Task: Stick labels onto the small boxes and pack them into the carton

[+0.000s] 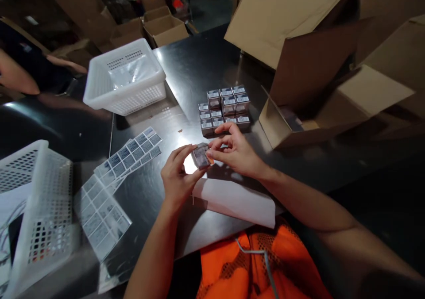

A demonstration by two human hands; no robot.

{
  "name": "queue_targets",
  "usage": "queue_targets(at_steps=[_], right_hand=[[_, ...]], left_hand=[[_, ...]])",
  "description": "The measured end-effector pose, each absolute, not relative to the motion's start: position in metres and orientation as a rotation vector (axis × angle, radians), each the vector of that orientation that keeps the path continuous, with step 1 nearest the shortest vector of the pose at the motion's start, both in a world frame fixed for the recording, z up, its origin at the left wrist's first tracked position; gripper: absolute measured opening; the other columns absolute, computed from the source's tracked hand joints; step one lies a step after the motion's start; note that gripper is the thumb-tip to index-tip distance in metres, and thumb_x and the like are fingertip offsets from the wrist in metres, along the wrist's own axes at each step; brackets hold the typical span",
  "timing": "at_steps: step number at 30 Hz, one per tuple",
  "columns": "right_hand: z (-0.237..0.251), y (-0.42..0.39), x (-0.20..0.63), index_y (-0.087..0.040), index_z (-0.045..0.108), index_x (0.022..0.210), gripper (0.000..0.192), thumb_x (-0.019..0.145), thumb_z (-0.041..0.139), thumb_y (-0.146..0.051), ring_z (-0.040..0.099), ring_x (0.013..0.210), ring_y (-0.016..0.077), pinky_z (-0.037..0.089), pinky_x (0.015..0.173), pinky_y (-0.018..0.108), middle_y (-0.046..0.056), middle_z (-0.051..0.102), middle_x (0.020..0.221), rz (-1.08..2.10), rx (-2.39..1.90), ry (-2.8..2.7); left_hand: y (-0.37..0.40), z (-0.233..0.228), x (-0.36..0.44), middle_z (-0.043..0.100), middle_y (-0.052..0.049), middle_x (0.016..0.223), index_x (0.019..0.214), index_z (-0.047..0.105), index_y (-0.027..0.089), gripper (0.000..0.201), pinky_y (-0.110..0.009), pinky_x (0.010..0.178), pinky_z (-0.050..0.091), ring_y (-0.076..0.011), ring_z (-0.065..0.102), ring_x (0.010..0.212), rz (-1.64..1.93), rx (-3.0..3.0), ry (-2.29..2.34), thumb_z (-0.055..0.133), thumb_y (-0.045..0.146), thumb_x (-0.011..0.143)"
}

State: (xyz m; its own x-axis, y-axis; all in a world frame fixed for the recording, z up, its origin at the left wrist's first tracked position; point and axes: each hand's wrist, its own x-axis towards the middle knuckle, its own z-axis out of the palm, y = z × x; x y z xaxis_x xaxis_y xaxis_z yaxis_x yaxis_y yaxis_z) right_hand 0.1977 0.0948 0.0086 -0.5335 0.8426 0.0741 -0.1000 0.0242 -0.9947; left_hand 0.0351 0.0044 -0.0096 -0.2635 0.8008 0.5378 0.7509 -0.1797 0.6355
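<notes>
Small box (201, 155) sits pinched between both of my hands, lifted just off the dark tabletop (186, 73) and tipped toward the camera, so that one broad face is turned up where I can see it. My left hand (177, 175) grips it from the near left side, thumb and fingers closed on its edges, which steadies it. My right hand (237, 153) closes on its right end with the fingertips, the rest of the fingers arched above, a hold that leaves the upper face clear to press on. I cannot tell whether a label is going onto it.

Just beyond my right hand stands a block of like boxes (224, 109), packed tight in rows with their barcode labels up, close enough to reach without stretching. Left of my left hand lie label sheets (128, 157), fanned and overlapping, some cells already bare. Under my wrists lies a white sheet (239, 201). Farther left of the hands are two white perforated baskets, the far basket (124, 75) and the near basket (40, 201). An open carton (332, 95) lies on its side to the right, mouth toward the stack. Another person's arm (16, 75) shows at far left.
</notes>
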Motion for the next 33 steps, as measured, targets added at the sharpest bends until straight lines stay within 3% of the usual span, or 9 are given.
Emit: queue_targets(at_steps=[5,8,10,14,20,23,25,29,33], right_hand=[[0.009,0.099,0.202,-0.023,0.047,0.107,0.055,0.068,0.086,-0.026,0.063,0.078,0.0165,0.054,0.066,0.028,-0.005,0.057,0.079,1.077,-0.910,-1.657],[0.014,0.093,0.207,-0.021,0.053,0.105,0.040,0.077,0.082,-0.027,0.060,0.081,0.0171,0.052,0.074,0.031,-0.001,0.060,0.087,0.791,-0.716,-1.910],[0.014,0.083,0.206,-0.019,0.058,0.108,0.033,0.083,0.078,-0.028,0.060,0.085,0.0191,0.050,0.079,0.033,0.002,0.063,0.089,0.677,-0.484,-2.191],[0.000,0.062,0.193,-0.016,0.063,0.111,0.041,0.080,0.081,-0.037,0.060,0.093,0.0251,0.047,0.078,0.035,0.010,0.067,0.100,0.446,-0.394,-2.562],[-0.027,0.055,0.179,-0.016,0.067,0.097,0.005,0.095,0.063,-0.018,0.063,0.071,0.0178,0.040,0.067,0.030,0.002,0.068,0.074,0.259,-0.324,-2.511],[-0.027,0.053,0.178,-0.016,0.066,0.090,0.011,0.097,0.058,-0.015,0.064,0.064,0.0154,0.042,0.066,0.030,0.000,0.067,0.067,0.155,-0.240,-2.462],[-0.023,0.051,0.179,-0.016,0.066,0.087,0.013,0.096,0.058,-0.012,0.068,0.072,0.0163,0.046,0.070,0.031,0.001,0.071,0.073,0.069,-0.193,-2.417],[-0.017,0.048,0.181,-0.018,0.069,0.091,0.013,0.094,0.059,-0.011,0.068,0.104,0.0221,0.051,0.086,0.038,0.007,0.076,0.105,-0.032,-0.098,-2.248],[-0.018,0.046,0.182,-0.019,0.071,0.086,0.015,0.091,0.062,-0.009,0.067,0.101,0.0218,0.051,0.086,0.041,0.006,0.076,0.103,-0.055,-0.027,-2.202]], left_hand=[[0.006,-0.010,0.030,0.073,-0.004,0.107,0.113,0.071,0.025,0.053,-0.025,0.058,0.046,-0.0166,0.066,0.079,1.431,1.695,2.215,0.088,0.042,0.066],[0.009,-0.010,0.021,0.072,-0.003,0.110,0.116,0.069,0.025,0.055,-0.026,0.060,0.044,-0.0191,0.067,0.088,1.459,1.443,2.469,0.087,0.040,0.066],[0.012,-0.010,0.015,0.072,-0.004,0.110,0.116,0.068,0.023,0.056,-0.028,0.068,0.047,-0.0213,0.067,0.093,1.460,1.332,2.557,0.087,0.038,0.065],[0.015,-0.011,0.007,0.072,-0.004,0.107,0.114,0.066,0.023,0.056,-0.036,0.089,0.049,-0.0226,0.067,0.097,1.483,1.169,2.594,0.088,0.036,0.063],[0.018,-0.013,0.000,0.072,-0.003,0.103,0.109,0.064,0.024,0.056,-0.038,0.092,0.048,-0.0235,0.067,0.098,1.476,1.034,2.570,0.086,0.043,0.062],[0.019,-0.014,-0.005,0.071,-0.004,0.098,0.106,0.063,0.023,0.057,-0.038,0.091,0.047,-0.0239,0.067,0.095,1.456,0.912,2.552,0.085,0.050,0.061],[0.020,-0.014,-0.007,0.070,-0.004,0.096,0.106,0.063,0.022,0.058,-0.039,0.090,0.047,-0.0238,0.067,0.092,1.436,0.845,2.521,0.084,0.053,0.061],[0.021,-0.014,-0.007,0.069,-0.005,0.094,0.105,0.063,0.020,0.058,-0.039,0.086,0.049,-0.0238,0.067,0.089,1.405,0.825,2.470,0.082,0.055,0.063],[0.021,-0.016,-0.005,0.069,-0.005,0.092,0.105,0.063,0.020,0.057,-0.039,0.086,0.049,-0.0236,0.067,0.090,1.423,0.812,2.410,0.083,0.052,0.062]])
